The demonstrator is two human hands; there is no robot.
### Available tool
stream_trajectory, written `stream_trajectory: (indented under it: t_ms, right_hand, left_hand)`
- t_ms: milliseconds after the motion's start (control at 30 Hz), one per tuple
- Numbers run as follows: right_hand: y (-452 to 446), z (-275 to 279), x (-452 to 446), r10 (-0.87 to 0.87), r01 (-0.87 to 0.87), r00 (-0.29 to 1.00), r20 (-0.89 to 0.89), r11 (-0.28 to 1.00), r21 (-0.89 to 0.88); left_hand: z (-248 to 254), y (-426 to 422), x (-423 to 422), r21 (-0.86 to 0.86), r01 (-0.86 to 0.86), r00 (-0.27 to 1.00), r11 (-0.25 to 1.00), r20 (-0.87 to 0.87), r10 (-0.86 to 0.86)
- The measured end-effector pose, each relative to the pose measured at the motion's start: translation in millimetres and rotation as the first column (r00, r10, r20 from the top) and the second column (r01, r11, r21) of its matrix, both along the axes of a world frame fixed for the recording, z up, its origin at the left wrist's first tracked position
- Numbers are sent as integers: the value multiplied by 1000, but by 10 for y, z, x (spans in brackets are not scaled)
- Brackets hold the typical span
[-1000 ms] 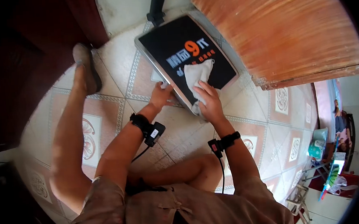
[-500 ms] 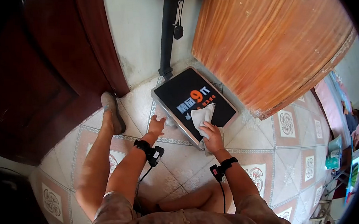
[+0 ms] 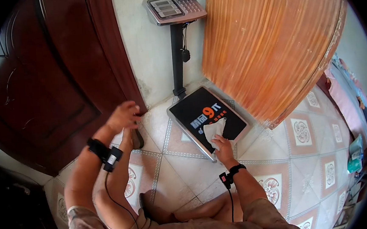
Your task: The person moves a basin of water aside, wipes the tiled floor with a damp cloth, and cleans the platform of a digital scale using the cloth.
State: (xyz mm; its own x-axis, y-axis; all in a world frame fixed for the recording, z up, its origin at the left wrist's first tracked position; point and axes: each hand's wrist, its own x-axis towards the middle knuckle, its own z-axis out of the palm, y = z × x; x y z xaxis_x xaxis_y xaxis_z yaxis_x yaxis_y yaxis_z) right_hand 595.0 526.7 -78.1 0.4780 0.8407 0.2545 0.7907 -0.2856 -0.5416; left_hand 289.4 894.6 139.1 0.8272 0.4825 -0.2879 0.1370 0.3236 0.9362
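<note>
A platform scale stands on the tiled floor, its black weighing platform (image 3: 187, 108) edged in silver metal and printed with white and orange characters. My right hand (image 3: 223, 149) grips a pale cloth (image 3: 213, 130) and presses it on the platform's near edge. The cloth covers part of the print. My left hand (image 3: 125, 115) is raised beside the dark red door, apart from the scale, its fingers spread and holding nothing. A black post (image 3: 177, 59) rises behind the platform to a display head (image 3: 174, 8) with a keypad.
The dark red door (image 3: 66, 80) is at the left. A worn orange wooden panel (image 3: 268, 44) stands close behind the scale at the right. Farther right are a pink cloth (image 3: 344, 99) and a teal package (image 3: 355, 155). A black adapter (image 3: 185, 55) hangs by the post.
My left hand has moved up and left, away from the platform's side. The right hand still holds the cloth on the platform. The view has tilted up, bringing the display head into sight.
</note>
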Motion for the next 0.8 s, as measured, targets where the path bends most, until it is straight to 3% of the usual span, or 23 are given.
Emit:
stream_trajectory:
  t_ms: [67,267,467,667,700,800]
  right_hand:
    - [10,-40,30,-5,5,1000,7,1000,19]
    - [16,19,13,4,-5,1000,25,999,33]
    - [34,-2,56,13,-13,999,40,1000,16]
    - [28,-6,34,-3,3,999,32,1000,-27]
    - [29,-6,31,-4,5,999,31,999,-32]
    - [26,9,39,-3,4,1000,27,999,-35]
  left_hand:
    - [814,-408,72,307,-170,960,936,-164,228]
    - [1880,-530,39,482,-230,960,845,-27,277]
    - [2597,-368,254,647,-184,981,740,70,182]
    - [3321,50,259,865,-29,998,501,57,-41]
    - [3438,88,282,877,50,984,477,38,-173]
    - [3474,108,421,891,59,983,450,28,-183]
